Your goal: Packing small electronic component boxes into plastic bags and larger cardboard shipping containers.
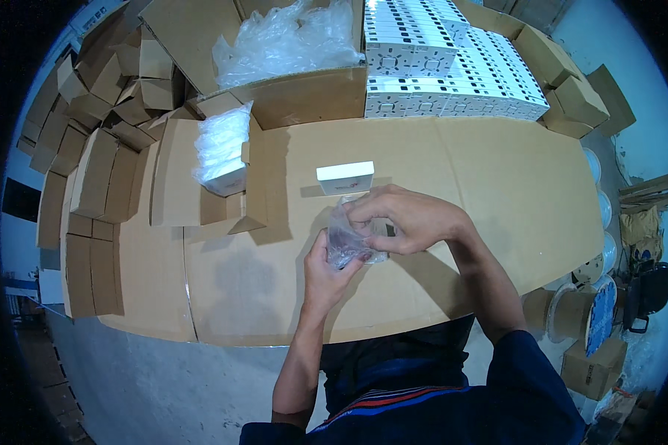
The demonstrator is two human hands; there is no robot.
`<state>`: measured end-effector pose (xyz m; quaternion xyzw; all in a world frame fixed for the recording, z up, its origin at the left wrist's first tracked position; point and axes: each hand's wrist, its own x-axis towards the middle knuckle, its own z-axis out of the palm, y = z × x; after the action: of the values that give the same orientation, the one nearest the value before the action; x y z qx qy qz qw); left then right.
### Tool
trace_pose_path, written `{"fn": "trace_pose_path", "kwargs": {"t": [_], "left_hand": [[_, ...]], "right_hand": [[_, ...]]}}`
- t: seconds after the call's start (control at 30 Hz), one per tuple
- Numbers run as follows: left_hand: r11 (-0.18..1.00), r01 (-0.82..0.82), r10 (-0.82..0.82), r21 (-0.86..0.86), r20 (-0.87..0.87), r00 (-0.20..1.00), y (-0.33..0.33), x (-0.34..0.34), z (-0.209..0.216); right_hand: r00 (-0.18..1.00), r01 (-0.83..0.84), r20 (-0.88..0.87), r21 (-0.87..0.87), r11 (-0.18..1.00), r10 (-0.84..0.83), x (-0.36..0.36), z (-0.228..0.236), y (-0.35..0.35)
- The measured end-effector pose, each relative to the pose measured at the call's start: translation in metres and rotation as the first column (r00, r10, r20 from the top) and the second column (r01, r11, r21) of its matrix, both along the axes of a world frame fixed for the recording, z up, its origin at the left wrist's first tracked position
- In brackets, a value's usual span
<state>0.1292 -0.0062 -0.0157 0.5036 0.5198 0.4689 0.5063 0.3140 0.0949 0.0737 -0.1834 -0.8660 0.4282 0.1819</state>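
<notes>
Both hands meet over the middle of a cardboard-covered table (pixel 497 193). My left hand (pixel 325 271) grips the lower edge of a small clear plastic bag (pixel 346 239). My right hand (pixel 404 219) pinches the same bag from above, fingers curled around its top. A small object inside the bag is hard to make out. A flat white box (pixel 345 177) lies on the table just beyond my hands, apart from them.
An open cardboard tray (pixel 230 204) at the left holds a bundle wrapped in clear plastic (pixel 221 148). Folded brown cartons (pixel 89 178) are stacked far left. White boxes (pixel 453 67) and crumpled plastic (pixel 289 41) fill cartons at the back. Cable spools (pixel 586 311) stand at the right.
</notes>
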Motion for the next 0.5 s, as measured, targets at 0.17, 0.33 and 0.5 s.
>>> {"fn": "trace_pose_path", "kwargs": {"t": [0.17,0.33,0.5], "left_hand": [[1.0,0.017,-0.017,-0.011,-0.019,1.0,0.0,-0.003,0.0],[1.0,0.027,-0.028,-0.009,-0.05,0.998,0.001,-0.005,-0.005],[1.0,-0.004,0.004,-0.018,-0.02,1.0,-0.001,-0.005,0.002]], "right_hand": [[0.999,-0.005,-0.039,-0.036,0.999,0.003,-0.004,0.004,0.001],[0.995,0.103,0.001,-0.063,0.993,-0.104,-0.004,0.018,-0.004],[0.927,0.308,-0.19,-0.106,0.946,-0.323,-0.003,0.026,-0.003]]}}
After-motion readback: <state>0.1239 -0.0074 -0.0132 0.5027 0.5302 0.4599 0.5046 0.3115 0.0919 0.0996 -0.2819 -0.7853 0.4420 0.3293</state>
